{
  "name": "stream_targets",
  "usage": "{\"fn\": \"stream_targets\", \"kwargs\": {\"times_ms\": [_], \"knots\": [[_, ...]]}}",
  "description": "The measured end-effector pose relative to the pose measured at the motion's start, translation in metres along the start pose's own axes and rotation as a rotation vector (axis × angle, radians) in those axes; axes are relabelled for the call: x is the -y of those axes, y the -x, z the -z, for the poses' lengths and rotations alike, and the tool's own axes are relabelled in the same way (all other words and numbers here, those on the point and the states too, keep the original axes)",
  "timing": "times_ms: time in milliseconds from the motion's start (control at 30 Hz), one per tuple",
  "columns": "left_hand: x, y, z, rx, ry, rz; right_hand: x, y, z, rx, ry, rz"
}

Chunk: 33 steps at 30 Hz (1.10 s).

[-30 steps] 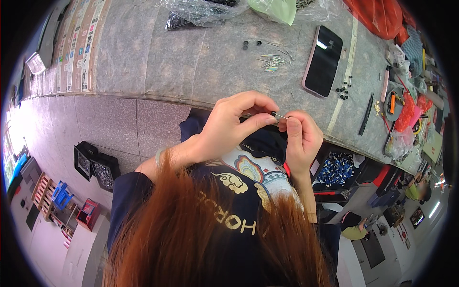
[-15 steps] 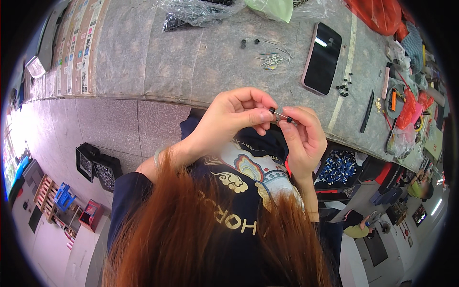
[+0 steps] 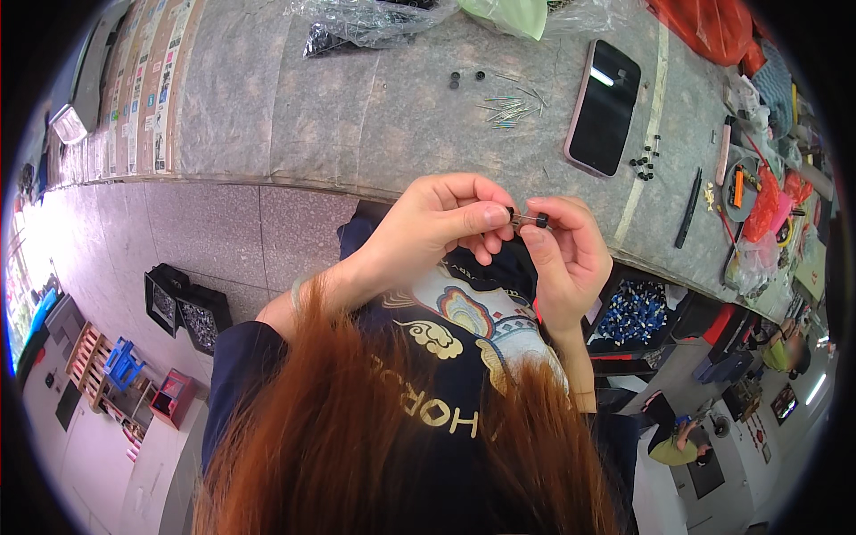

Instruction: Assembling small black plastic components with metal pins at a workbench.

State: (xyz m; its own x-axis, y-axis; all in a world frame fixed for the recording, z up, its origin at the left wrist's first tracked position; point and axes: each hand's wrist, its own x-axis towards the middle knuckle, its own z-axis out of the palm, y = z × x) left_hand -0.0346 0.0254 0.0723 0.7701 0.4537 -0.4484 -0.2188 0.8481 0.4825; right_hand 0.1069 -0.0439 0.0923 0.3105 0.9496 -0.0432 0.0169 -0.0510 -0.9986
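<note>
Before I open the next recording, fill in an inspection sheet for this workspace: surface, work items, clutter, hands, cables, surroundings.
Surface: table with wrinkled grey covering, pale strip toward its right side.
Work items: thin metal between a black piece and a black cap; loose pins and loose caps on the table.
Clutter: phone, pen-like tool, clear bag, red bag.
Hands: left hand pinches the black piece, partly hidden; right hand pinches the black cap.
Cables: nothing seen for certain.
Surroundings: blue-and-white bits below the table's edge; black box on the floor; blue stool; another person.
</note>
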Motion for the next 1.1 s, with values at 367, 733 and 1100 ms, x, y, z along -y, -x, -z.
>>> {"fn": "stream_targets", "kwargs": {"times_ms": [367, 733, 1100], "knots": [[0.021, 0.002, 0.021, -0.138, -0.498, 0.094, -0.032, -0.008, -0.001, 0.131, 0.514, 0.22], [0.044, -0.001, 0.036, -0.333, -0.3, 0.239, -0.065, 0.002, -0.013, 0.143, 0.685, 0.291], [0.026, -0.009, 0.025, -0.389, -0.823, 0.07, -0.056, -0.003, -0.008, 0.217, 0.598, 0.088]]}}
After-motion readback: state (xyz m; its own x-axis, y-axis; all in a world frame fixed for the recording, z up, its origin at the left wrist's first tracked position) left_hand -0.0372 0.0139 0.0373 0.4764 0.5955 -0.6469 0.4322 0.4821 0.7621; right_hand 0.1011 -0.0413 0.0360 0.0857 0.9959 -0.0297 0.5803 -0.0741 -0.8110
